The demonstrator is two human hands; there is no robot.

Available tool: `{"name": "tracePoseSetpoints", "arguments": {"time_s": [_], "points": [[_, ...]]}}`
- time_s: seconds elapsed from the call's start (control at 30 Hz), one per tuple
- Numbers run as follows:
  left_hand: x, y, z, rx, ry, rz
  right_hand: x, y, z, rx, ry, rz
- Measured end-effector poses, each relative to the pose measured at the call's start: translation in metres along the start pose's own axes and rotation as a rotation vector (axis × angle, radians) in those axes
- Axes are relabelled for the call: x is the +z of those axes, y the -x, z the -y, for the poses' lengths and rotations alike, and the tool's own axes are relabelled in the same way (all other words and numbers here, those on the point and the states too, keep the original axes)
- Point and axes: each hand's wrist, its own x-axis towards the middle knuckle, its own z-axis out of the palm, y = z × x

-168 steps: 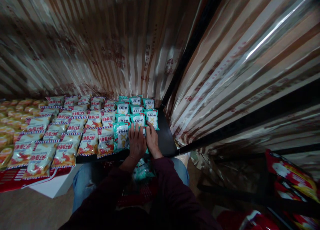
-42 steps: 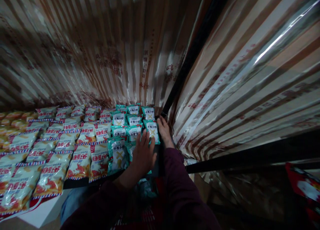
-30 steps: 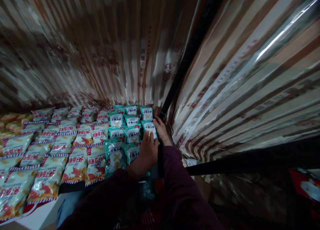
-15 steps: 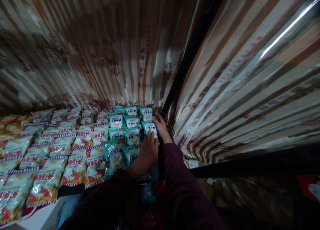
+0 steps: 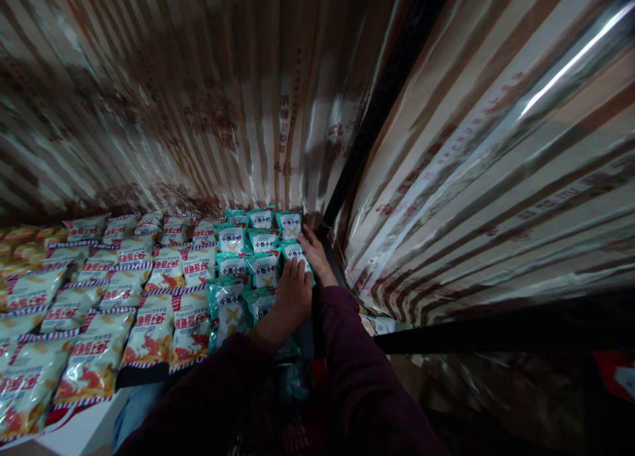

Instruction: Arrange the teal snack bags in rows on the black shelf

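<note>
Teal snack packets [image 5: 248,257] lie in overlapping rows at the right end of a dark shelf [image 5: 129,375]. My left hand [image 5: 292,298] lies palm down on the nearest right-hand packets, fingers stretched forward onto a teal packet [image 5: 296,252]. My right hand [image 5: 313,252] rests at that packet's right edge near the back corner, fingers extended along its side. Both arms wear dark maroon sleeves. What lies under the left palm is hidden.
White, red and blue snack bags [image 5: 149,271] fill the shelf to the left, with orange bags [image 5: 20,237] at the far left. Shiny striped sheeting [image 5: 198,98] forms the back and right walls. A black post [image 5: 367,125] stands in the corner. A white ledge [image 5: 84,429] sits below.
My left hand dropped from hovering with spread fingers to lying flat on the right-hand teal packets. My right hand stayed by the back corner and shifted slightly left against the packet.
</note>
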Motion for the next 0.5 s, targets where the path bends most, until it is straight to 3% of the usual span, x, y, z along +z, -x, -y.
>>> {"name": "tracePoseSetpoints", "arguments": {"time_s": [0.2, 0.37, 0.5], "points": [[-0.003, -0.002, 0.000, -0.009, 0.013, 0.012, -0.010, 0.028, 0.005, 0.057, 0.269, -0.259], [-0.006, -0.002, 0.000, -0.014, 0.032, 0.018, -0.013, 0.047, 0.005, 0.031, 0.201, -0.186], [-0.009, -0.002, -0.003, -0.026, 0.052, 0.023, -0.012, 0.045, 0.002, 0.035, 0.068, -0.227]]}}
